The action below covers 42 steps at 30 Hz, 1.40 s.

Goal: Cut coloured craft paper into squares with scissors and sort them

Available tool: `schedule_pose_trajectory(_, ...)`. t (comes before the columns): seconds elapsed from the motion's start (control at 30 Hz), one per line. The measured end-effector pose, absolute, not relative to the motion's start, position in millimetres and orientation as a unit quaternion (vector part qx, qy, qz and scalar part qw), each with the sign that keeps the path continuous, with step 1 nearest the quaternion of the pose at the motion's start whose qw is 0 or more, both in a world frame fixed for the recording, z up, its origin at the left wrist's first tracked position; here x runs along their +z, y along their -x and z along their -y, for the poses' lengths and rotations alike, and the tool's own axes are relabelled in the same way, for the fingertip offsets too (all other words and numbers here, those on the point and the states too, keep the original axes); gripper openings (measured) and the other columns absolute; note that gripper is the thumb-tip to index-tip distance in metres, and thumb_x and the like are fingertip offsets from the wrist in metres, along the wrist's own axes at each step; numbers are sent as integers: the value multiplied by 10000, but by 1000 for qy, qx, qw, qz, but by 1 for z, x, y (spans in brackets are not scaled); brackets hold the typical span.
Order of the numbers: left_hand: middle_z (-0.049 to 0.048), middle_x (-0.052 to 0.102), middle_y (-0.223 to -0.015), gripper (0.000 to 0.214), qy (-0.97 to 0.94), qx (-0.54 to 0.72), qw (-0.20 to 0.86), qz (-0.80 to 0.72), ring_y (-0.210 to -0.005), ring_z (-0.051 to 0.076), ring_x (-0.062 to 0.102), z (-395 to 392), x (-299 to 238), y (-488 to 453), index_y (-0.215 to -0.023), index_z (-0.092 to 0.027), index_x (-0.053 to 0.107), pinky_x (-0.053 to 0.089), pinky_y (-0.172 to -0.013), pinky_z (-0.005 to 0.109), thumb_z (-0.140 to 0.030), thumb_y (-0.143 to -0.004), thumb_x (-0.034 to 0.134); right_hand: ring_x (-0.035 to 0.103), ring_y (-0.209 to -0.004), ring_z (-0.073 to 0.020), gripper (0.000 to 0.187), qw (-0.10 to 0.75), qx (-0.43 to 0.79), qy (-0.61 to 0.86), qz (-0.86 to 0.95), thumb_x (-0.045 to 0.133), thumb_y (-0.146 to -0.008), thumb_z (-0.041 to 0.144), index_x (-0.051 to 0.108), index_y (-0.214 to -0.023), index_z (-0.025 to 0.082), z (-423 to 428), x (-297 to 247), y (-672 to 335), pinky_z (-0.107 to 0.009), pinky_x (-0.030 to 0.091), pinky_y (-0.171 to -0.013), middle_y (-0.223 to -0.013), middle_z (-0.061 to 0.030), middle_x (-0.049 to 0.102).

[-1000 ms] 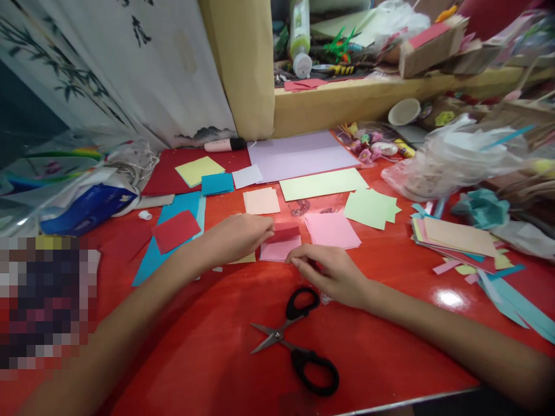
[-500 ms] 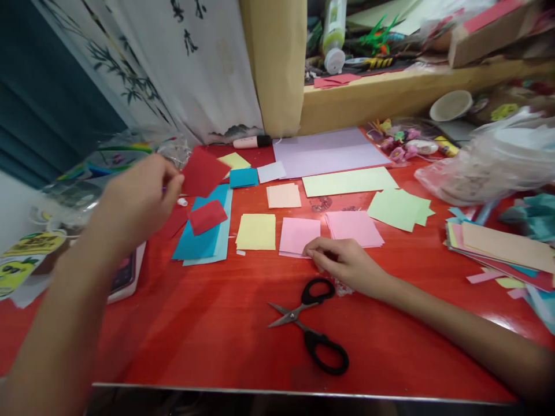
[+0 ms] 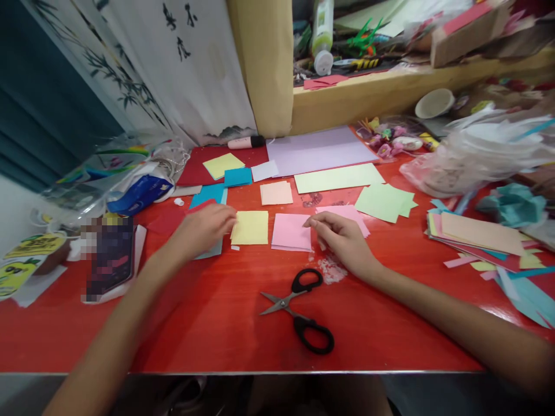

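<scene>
My left hand (image 3: 208,229) is over the blue paper (image 3: 210,196), its blurred fingertips close to the left edge of a yellow paper stack (image 3: 251,227). Its fingers are bent, and I cannot make out anything between them. Partly hidden behind this hand are red paper pieces (image 3: 167,221). My right hand (image 3: 342,240) has thumb and forefinger closed at the right edge of a stack of pink paper squares (image 3: 289,232). More pink squares (image 3: 344,214) lie behind that hand. Black-handled scissors (image 3: 284,303) rest spread apart on the red table in front.
Light green squares (image 3: 381,201), a pale green strip (image 3: 340,177) and a lilac sheet (image 3: 318,151) lie farther back. Paper strips (image 3: 481,231) and a plastic bag (image 3: 455,162) crowd the right. A phone (image 3: 115,254) and a blue packet (image 3: 141,193) are at left.
My left hand has come right and down, and the dark red square it held is out of its fingers. My right hand stays by the pink squares. The view has shifted slightly.
</scene>
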State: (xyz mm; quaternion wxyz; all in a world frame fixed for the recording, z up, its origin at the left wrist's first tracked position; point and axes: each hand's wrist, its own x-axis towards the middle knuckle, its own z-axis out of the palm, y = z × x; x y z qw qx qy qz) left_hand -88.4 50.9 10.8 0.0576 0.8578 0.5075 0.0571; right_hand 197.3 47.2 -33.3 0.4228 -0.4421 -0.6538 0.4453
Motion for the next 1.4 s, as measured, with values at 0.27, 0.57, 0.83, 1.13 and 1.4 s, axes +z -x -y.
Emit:
schedule_pose_trajectory(0.27, 85, 390, -1432, 454, -897, 4, 154, -414, -1296, 202, 388, -54, -11, -3, -1330, -206, 400, 344, -1047, 362, -388, -914, 419, 397, -450, -62, 193, 441, 445, 413, 661, 478, -877, 309, 593, -815, 167, -49, -36, -199, -221, 316, -461, -511, 61, 443)
schedule_pose_trajectory(0.57, 35, 477, -1374, 410, -886, 15, 175, -428, -1238, 166, 461, -46, -6, 6, -1268, -234, 496, 380, -1030, 327, -414, -903, 447, 387, -462, -57, 186, 442, 454, 415, 653, 480, -872, 300, 587, -799, 167, -50, -37, -198, -215, 294, -447, -523, 59, 431)
schedule_pose_trajectory(0.83, 42, 504, -1349, 400, -889, 26, 174, -422, -1236, 166, 468, -42, -9, 8, -1263, -218, 500, 389, -1033, 331, -393, -906, 447, 379, -464, -59, 199, 435, 447, 417, 661, 483, -870, 313, 593, -800, 163, -50, -36, -196, -217, 292, -454, -512, 60, 425)
schedule_pose_trajectory(1.13, 69, 670, -1075, 235, -899, 192, -9, -394, -979, 171, 635, -42, -24, 11, -1040, -159, 604, 526, -851, 306, -222, -919, 413, 428, -516, -81, 298, 382, 383, 396, 742, 502, -873, 359, 580, -1069, 149, -54, -21, -207, -230, 342, -502, -564, 48, 458)
schedule_pose_trajectory(1.4, 128, 627, -1158, 336, -895, 273, -222, -275, -1119, 215, 567, -26, -11, 3, -1150, -122, 534, 510, -907, 328, -67, -820, 555, 572, -586, -88, 270, 347, 508, 351, 706, 506, -869, 372, 665, -880, 153, -62, 1, -215, -258, 464, -580, -829, -41, 663)
